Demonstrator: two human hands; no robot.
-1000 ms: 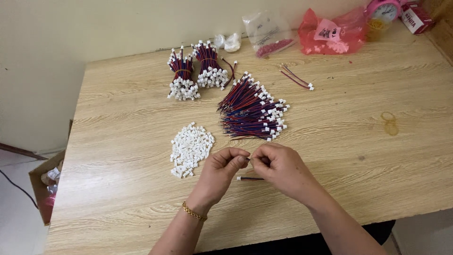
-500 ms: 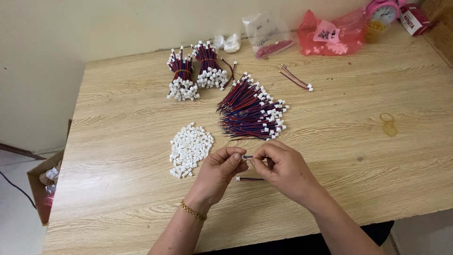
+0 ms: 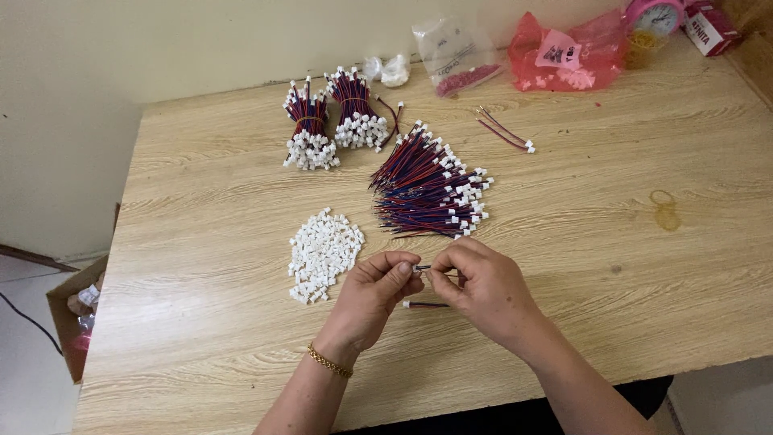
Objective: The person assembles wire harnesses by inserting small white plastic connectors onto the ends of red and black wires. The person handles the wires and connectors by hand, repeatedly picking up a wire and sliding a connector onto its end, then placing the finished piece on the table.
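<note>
Both hands met low on the counter (image 3: pixel 644 266), the left hand (image 3: pixel 377 288) and right hand (image 3: pixel 481 286) pinching a short wire lead (image 3: pixel 422 267) between fingertips. The white connector pile (image 3: pixel 324 254) lay at ten o'clock, the loose wire heap (image 3: pixel 428 185) at twelve.

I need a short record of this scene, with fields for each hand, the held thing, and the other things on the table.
left hand: pinches one end of a short wire piece
right hand: pinches the same piece from the other side
wire piece: held between both hands, above the table
spare wire: lies under the hands
white connectors: loose pile, left of the hands
loose wire heap: behind the hands
tied bundles: two, further back
table: light wood
</note>
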